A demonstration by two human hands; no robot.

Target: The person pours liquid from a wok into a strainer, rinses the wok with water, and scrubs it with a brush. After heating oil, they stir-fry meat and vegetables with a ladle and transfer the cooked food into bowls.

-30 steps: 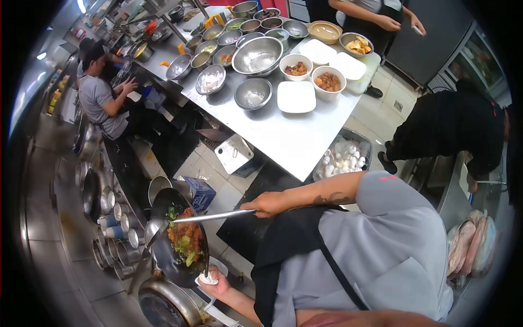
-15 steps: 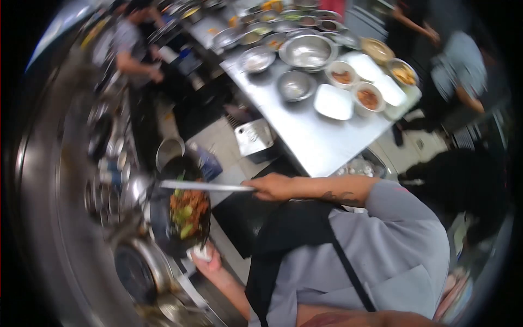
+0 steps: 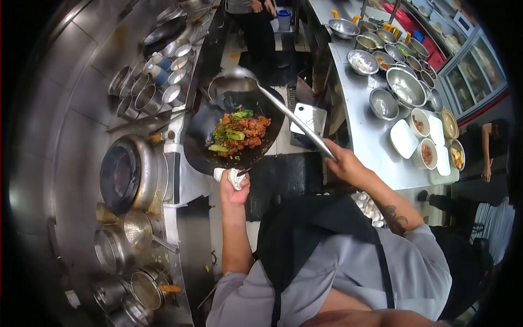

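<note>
My left hand [image 3: 234,189] is closed round a folded white cloth [image 3: 231,177] at the near rim of a black wok [image 3: 204,139]. Inside the wok lies browned, chunky food [image 3: 251,129] with green vegetable pieces [image 3: 235,134]. My right hand [image 3: 347,162] grips the end of a long metal handle belonging to a ladle [image 3: 297,121], which slants over the wok's far right side. The ladle's head [image 3: 234,76] is beyond the wok's far edge, above the food.
On the left, the steel stove counter carries another wok [image 3: 121,173], a strainer [image 3: 138,228] and several metal pots [image 3: 148,99]. To the right, a steel table [image 3: 370,147] bears bowls and white containers [image 3: 403,138]. A person [image 3: 251,27] stands ahead; others are at the right.
The view has turned left and sharpened. My left hand still holds the cloth at the wok, now raised nearer the middle of view. The ladle has swung from across the wok to its far side.
</note>
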